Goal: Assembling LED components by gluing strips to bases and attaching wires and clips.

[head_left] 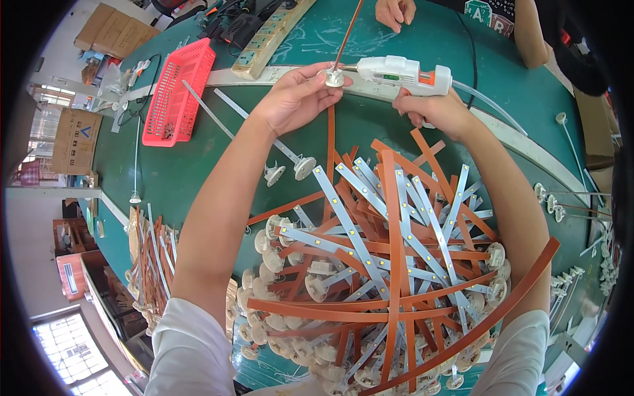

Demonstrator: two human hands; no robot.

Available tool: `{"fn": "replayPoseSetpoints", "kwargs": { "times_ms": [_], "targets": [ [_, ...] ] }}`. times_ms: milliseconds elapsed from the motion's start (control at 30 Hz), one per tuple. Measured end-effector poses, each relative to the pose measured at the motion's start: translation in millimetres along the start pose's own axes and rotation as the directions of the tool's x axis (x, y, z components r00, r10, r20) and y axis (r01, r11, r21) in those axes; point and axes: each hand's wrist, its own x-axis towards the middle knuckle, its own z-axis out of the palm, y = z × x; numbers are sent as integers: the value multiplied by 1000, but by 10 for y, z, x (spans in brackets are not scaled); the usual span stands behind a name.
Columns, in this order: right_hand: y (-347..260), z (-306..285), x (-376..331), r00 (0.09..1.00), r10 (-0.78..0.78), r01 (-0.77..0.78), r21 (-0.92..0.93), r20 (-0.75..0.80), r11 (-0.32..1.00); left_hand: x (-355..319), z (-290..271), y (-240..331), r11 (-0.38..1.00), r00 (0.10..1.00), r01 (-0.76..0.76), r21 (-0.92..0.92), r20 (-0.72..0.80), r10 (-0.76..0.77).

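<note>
Orange strips (389,264) lay heaped at six o'clock, seemingly unglued; left hand (297,96) pinched a cap (335,78), right hand (432,109) gripped the glue gun (403,71) at twelve.

Sitting on the green table (198,165): a red plastic basket (177,92) off left, cardboard boxes (115,30) past it, a power strip (267,39) up top, and another person's hand (395,12) resting at the far edge.

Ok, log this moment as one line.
left hand: holds round cap | right hand: holds glue gun, nozzle at cap | table: strip pile
</note>
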Motion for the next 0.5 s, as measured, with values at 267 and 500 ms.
{"fn": "replayPoseSetpoints", "kwargs": {
  "times_ms": [267,500],
  "targets": [
    [-55,27,-18,1000,6,-5,-55,11,998,-6,-8,8,1000,1000,-1,31,4,1],
    [-50,21,-27,1000,13,-12,-81,13,997,-10,2,0,998,1000,5,60,6,-5]
  ]
}}
